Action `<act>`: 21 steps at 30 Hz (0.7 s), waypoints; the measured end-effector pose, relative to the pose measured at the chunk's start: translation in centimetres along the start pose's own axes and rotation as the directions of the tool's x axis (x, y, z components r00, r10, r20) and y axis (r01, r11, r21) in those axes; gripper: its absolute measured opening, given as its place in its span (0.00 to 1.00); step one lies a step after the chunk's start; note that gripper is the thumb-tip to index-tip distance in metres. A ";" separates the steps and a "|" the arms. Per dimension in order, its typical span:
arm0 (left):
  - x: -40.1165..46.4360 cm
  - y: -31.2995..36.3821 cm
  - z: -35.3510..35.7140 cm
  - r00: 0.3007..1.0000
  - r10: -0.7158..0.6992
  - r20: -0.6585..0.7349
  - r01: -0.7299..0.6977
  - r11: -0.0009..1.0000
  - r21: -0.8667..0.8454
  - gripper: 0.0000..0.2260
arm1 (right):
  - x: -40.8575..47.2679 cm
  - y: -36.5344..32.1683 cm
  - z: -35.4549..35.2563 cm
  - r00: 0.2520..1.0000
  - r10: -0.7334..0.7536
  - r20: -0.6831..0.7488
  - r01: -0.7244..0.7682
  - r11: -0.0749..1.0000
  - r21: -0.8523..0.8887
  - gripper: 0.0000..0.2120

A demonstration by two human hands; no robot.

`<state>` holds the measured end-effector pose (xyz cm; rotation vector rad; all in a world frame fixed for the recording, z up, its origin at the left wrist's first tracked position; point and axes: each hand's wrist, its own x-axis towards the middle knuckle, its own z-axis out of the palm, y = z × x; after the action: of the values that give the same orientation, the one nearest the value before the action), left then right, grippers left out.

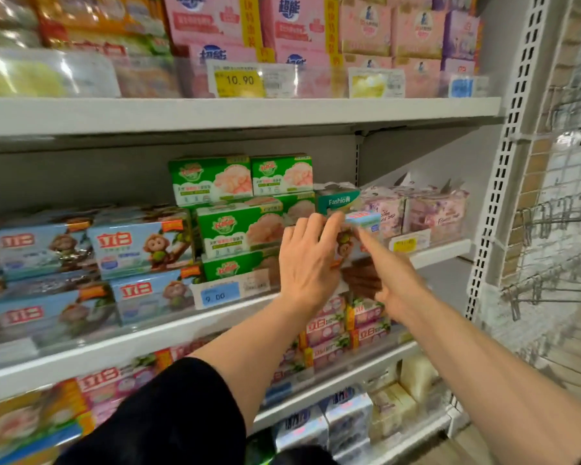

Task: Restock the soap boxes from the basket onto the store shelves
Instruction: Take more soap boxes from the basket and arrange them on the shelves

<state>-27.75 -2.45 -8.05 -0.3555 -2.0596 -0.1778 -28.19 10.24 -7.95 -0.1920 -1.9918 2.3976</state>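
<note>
1. Sitting between both hands at the middle shelf [443, 251], a blue soap box [356, 236] with a monkey picture is held up in front of the stocked goods, just right of the green boxes [239, 226].
2. The left hand [311, 260] lies flat against the box's left side, fingers [329, 226] straight and together.
3. The right hand [388, 270] reaches in from the right; its fingers look extended along the box's front, but blur keeps me from telling whether they curl round it.
4. A teal box [337, 200] reading "Fashion" stands just behind the held box, with pale floral packs [433, 209] to its right.
5. More blue monkey boxes [138, 248] are stacked at the shelf's left.
6. A blue price tag [220, 293] reads 9.00; a yellow tag [239, 82] on the upper shelf reads 10.90.
7. Pink boxes [296, 25] fill the upper shelf.
</note>
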 end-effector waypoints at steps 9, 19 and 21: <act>-8.8 1.5 -5.0 0.995 0.046 -0.084 -0.058 0.988 -0.144 0.37 | -6.8 1.7 2.9 0.993 0.107 0.044 -0.112 0.987 0.115 0.28; -24.2 -5.7 -9.7 0.912 -0.014 0.410 0.109 0.972 -0.208 0.33 | -11.4 11.0 3.7 0.980 0.191 0.052 -0.182 0.972 -0.150 0.15; -26.3 -8.3 -11.4 0.876 -0.163 0.454 0.220 0.973 -0.076 0.29 | -12.1 11.8 4.0 0.960 0.252 0.119 -0.236 0.963 -0.133 0.16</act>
<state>-8.92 -18.02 -25.15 -0.2850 -2.5489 -0.3775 -15.84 3.02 -17.86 -0.3028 -2.2984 2.4968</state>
